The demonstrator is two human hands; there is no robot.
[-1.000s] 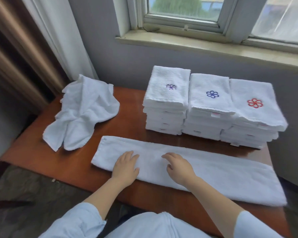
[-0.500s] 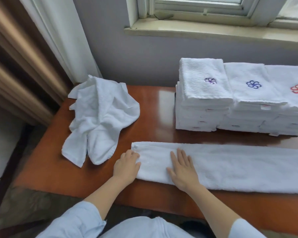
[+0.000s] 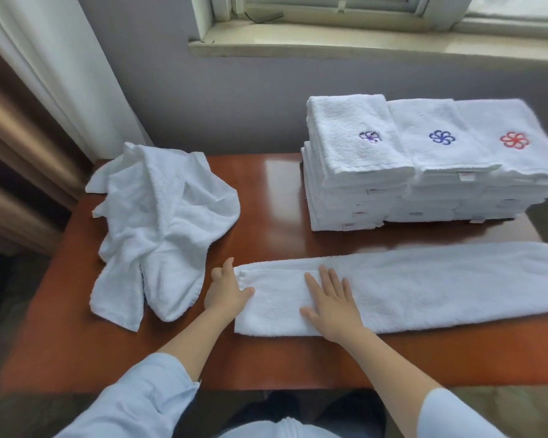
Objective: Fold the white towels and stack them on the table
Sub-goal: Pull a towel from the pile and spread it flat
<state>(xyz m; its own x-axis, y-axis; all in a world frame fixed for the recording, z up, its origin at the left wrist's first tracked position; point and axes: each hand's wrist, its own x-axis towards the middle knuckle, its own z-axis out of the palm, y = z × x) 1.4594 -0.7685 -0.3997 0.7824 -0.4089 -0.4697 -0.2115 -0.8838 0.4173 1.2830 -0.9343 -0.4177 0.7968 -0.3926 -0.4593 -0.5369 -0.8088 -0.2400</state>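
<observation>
Both hands have slid to the left end of the long towel [image 3: 424, 289] on the table [image 3: 276, 203]. The right hand [image 3: 332, 306] presses it flat, fingers straight; the left hand [image 3: 225, 294] has its thumb on the end, grip unclear. Lifting unevenly could shift the layers.

readable text: none | emblems: a purple pinwheel flower [image 3: 370, 136] is stitched on the top towel of the left stack of folded white terry towels [image 3: 336, 128]; a blue pinwheel flower [image 3: 442, 137] on the middle stack [image 3: 424, 116]; a red pinwheel flower [image 3: 514, 140] on the right stack [image 3: 500, 115] | small white edge tags [image 3: 464, 176]: red print is seen, too small to be read
</observation>
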